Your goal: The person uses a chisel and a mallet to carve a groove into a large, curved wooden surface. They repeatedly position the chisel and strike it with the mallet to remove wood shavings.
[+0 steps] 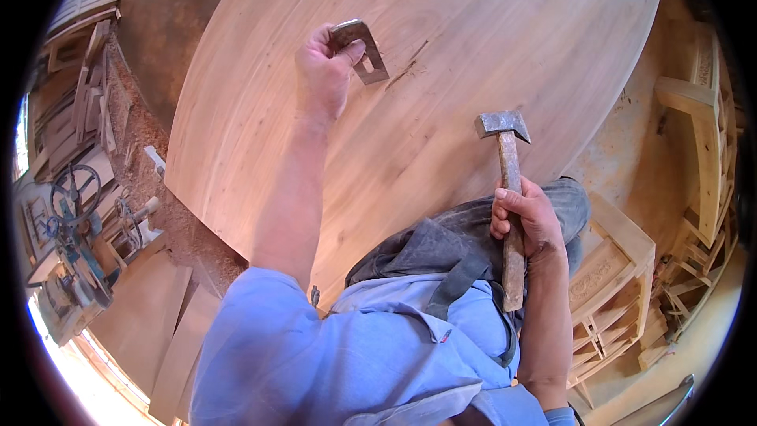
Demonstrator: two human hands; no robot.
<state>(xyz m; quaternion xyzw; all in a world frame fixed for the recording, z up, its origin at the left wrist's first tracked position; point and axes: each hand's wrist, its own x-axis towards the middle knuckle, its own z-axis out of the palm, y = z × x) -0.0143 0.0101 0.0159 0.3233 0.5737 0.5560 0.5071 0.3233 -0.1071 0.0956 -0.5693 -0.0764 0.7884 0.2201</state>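
Note:
My left hand [325,79] pinches a slotted steel plane iron [372,49] between thumb and fingers. The blade is held over a broad wooden panel [441,39], its straight end close to a dark split or sliver in the grain [407,71]. On the right, my right hand [530,217] wraps round the wooden handle of a hammer [503,125]. The hammer's metal head points away from me above the panel, and the handle's butt reaches back toward my body. Blade and hammer are well apart.
A machine with a handwheel [76,188] stands at the left, near wood scraps [87,102] and reddish sawdust [138,150]. Carved wooden furniture parts [615,260] are at the right, with a wooden frame [702,134] farther back. The panel's curved edge runs along both sides.

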